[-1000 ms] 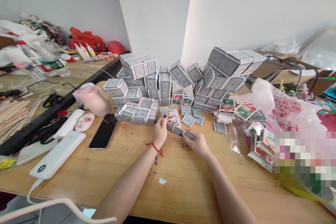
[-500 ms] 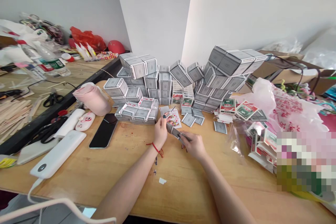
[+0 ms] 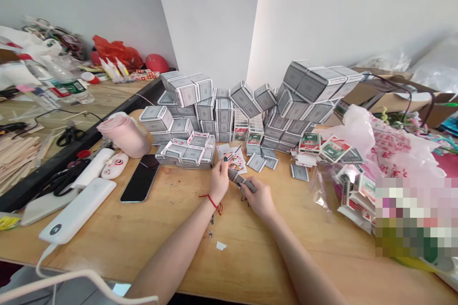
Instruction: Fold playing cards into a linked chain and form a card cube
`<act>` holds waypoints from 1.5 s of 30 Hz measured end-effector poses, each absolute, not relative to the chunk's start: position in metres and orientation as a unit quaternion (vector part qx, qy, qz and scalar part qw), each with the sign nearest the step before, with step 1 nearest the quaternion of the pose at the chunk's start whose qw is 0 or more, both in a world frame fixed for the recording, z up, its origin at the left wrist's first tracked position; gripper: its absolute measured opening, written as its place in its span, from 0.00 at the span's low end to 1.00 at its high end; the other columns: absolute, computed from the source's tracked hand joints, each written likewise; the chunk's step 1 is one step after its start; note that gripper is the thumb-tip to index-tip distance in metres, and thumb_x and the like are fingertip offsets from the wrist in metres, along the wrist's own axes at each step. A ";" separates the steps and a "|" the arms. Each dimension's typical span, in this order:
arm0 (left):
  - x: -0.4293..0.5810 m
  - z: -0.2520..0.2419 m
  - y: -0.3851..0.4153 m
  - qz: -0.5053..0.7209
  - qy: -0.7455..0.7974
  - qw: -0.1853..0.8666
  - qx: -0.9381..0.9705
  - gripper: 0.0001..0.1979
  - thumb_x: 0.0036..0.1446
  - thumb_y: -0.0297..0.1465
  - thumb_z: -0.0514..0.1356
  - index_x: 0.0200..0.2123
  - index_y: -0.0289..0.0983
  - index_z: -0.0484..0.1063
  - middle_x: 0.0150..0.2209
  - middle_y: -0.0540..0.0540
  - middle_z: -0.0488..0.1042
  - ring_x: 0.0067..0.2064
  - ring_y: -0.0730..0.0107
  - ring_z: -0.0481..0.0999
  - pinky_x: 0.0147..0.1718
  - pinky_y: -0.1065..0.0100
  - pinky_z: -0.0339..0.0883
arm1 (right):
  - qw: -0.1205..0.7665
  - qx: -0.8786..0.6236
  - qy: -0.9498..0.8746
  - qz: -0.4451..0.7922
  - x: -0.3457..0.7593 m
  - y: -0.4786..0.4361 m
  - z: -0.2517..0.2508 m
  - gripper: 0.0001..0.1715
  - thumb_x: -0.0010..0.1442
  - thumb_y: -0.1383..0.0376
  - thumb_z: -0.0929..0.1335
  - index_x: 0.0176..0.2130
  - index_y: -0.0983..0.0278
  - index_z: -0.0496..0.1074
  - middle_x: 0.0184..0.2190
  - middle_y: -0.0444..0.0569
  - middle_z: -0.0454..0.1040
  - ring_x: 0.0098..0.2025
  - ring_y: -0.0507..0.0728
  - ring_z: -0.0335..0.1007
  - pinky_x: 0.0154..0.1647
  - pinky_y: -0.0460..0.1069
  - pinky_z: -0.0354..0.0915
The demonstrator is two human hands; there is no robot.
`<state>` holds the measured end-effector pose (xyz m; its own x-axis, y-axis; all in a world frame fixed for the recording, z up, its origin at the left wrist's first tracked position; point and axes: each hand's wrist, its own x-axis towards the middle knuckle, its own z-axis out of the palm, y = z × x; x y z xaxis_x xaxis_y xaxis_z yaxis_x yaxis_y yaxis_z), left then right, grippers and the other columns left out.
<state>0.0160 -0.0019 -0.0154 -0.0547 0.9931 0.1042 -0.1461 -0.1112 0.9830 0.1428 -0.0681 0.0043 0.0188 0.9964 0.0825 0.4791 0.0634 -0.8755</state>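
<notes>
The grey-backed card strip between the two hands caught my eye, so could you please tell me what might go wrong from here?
The grey-backed card strip spans the left hand and right hand; an uneven pull might crease it or make it slip. The upper card blocks jut out past those below, so a knock could topple them. Loose cards lie just beyond the hands and might get brushed aside.
</notes>
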 end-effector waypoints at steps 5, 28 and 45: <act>0.021 -0.009 -0.007 0.566 0.424 0.539 0.458 0.20 0.56 0.40 0.50 0.47 0.37 0.69 0.51 0.40 0.69 0.45 0.59 0.73 0.39 0.62 0.71 | 0.398 -0.594 -0.612 0.338 0.138 -0.069 0.001 0.09 0.54 0.59 0.63 0.28 0.62 0.66 0.16 0.42 0.70 0.15 0.51 0.63 0.18 0.44 0.59; 0.018 -0.014 -0.013 0.592 0.483 0.510 0.395 0.14 0.55 0.38 0.50 0.29 0.35 0.70 0.32 0.43 0.76 0.39 0.64 0.75 0.41 0.64 0.67 | 0.451 -0.550 -0.603 0.361 0.134 -0.066 -0.001 0.04 0.59 0.62 0.58 0.35 0.60 0.57 0.20 0.43 0.69 0.21 0.54 0.68 0.26 0.47 0.65; 0.013 -0.003 -0.009 0.602 0.453 0.557 0.350 0.17 0.55 0.38 0.48 0.37 0.34 0.70 0.36 0.42 0.77 0.39 0.61 0.76 0.39 0.62 0.69 | 0.396 -0.633 -0.626 0.225 0.165 -0.032 -0.010 0.21 0.54 0.55 0.62 0.45 0.63 0.68 0.22 0.44 0.71 0.21 0.52 0.64 0.24 0.46 0.60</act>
<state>0.0134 -0.0092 -0.0033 -0.1342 0.9875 -0.0827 -0.3534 0.0303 0.9350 0.1647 -0.0319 -0.0099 0.1156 0.9706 0.2113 0.6137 0.0974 -0.7835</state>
